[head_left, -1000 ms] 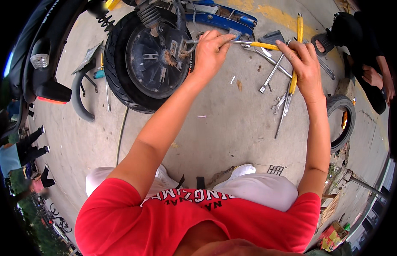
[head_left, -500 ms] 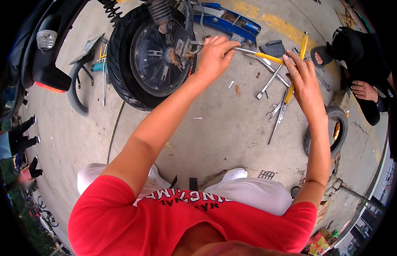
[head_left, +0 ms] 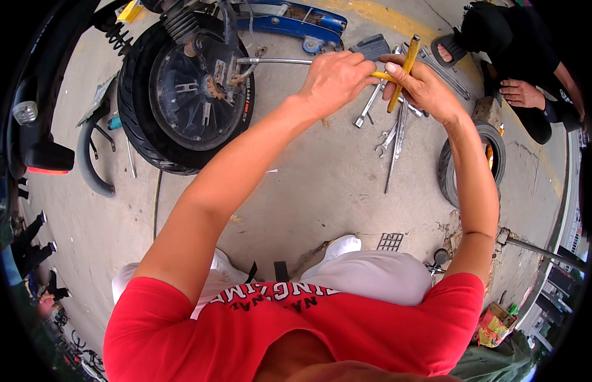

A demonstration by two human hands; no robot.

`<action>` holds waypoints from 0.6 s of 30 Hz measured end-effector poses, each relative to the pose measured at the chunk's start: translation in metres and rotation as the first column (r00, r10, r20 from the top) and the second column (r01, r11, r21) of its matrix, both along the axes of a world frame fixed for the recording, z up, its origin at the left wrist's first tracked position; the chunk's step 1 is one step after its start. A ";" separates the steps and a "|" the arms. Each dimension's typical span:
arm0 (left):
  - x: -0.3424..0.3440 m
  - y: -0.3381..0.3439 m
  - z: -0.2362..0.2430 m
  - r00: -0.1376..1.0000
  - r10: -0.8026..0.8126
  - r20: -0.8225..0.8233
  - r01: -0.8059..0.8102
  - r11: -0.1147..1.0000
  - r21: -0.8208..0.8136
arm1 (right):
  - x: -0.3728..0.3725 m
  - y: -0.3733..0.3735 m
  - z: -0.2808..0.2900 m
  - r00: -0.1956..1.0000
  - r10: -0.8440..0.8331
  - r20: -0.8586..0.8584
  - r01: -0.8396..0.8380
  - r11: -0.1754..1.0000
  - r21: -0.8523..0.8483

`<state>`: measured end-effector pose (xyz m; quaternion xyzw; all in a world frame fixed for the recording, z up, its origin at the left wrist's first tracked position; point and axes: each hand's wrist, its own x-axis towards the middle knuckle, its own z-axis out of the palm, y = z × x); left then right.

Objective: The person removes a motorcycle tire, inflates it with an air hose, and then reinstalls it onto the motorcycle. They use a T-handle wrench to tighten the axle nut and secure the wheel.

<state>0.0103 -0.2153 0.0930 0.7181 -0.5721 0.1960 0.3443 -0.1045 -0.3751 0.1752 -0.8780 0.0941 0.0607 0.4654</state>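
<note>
A T-handle socket wrench with a long steel shaft [head_left: 277, 60] and a yellow crossbar [head_left: 405, 73] reaches out from the wheel hub [head_left: 197, 92]. My left hand [head_left: 337, 79] is wrapped around the shaft close to its yellow end. At the crossbar, my right hand [head_left: 429, 92] has its thumb and fingers about the bar. The shaft's far tip meets the metal bracket beside the axle, where the exact contact is too small to tell. The wheel has a black tyre [head_left: 140, 121] and stands upright under a shock absorber [head_left: 181, 25].
Wrenches [head_left: 386, 140] and a socket tool [head_left: 367, 108] lie beneath my right hand. A blue jack [head_left: 289, 22] is behind. A loose tyre [head_left: 445, 169] lies at right, near a crouching person's hand [head_left: 522, 94]. A curved grey fender [head_left: 89, 156] rests left of the wheel.
My left hand has slid along the shaft, away from the wheel toward the yellow end. The crossbar has turned, and my right hand has closed in on it. The whole view has shifted.
</note>
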 end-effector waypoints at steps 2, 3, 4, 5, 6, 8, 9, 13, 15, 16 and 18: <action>0.004 0.001 0.001 1.000 -0.022 -0.017 0.022 1.000 0.006 | 0.001 0.002 0.003 1.000 -0.006 -0.007 0.005 0.999 -0.054; 0.005 0.000 0.000 0.999 -0.027 -0.021 0.028 1.000 0.010 | 0.001 0.002 0.004 1.000 -0.004 -0.007 0.003 0.997 -0.079; 0.005 0.000 0.001 1.000 -0.019 -0.022 0.019 1.000 0.017 | -0.001 0.004 -0.002 0.996 -0.066 0.059 0.073 0.990 -0.121; 0.005 0.000 0.000 0.999 -0.029 -0.022 0.030 1.000 0.005 | -0.004 0.003 -0.013 0.987 -0.063 0.149 0.106 0.945 -0.309; 0.005 -0.001 -0.002 0.999 -0.037 -0.021 0.037 0.999 -0.009 | -0.011 0.001 -0.023 0.971 -0.040 0.235 0.152 0.863 -0.481; 0.004 -0.002 -0.004 0.999 -0.041 -0.005 0.041 0.999 -0.019 | -0.019 0.001 -0.032 0.928 0.008 0.373 0.212 0.812 -0.544; 0.002 -0.002 -0.003 0.999 -0.039 0.009 0.039 0.999 -0.022 | -0.020 0.005 -0.031 0.949 -0.097 0.299 0.216 0.893 -0.396; 0.006 -0.006 -0.013 0.999 -0.044 0.026 0.044 0.999 0.020 | -0.017 0.006 -0.039 0.964 -0.255 0.068 0.237 0.950 0.205; 0.008 -0.008 -0.015 0.998 -0.055 0.011 0.055 0.998 -0.013 | -0.012 0.008 -0.035 0.954 -0.283 0.093 0.295 0.944 -0.150; 0.009 -0.004 -0.015 0.999 -0.048 0.004 0.048 0.999 -0.011 | -0.010 0.009 -0.027 0.972 -0.207 0.116 0.234 0.914 -0.333; 0.007 0.000 -0.014 0.999 -0.053 -0.010 0.053 0.999 -0.004 | -0.014 0.014 -0.017 0.969 -0.127 0.210 0.212 0.865 -0.456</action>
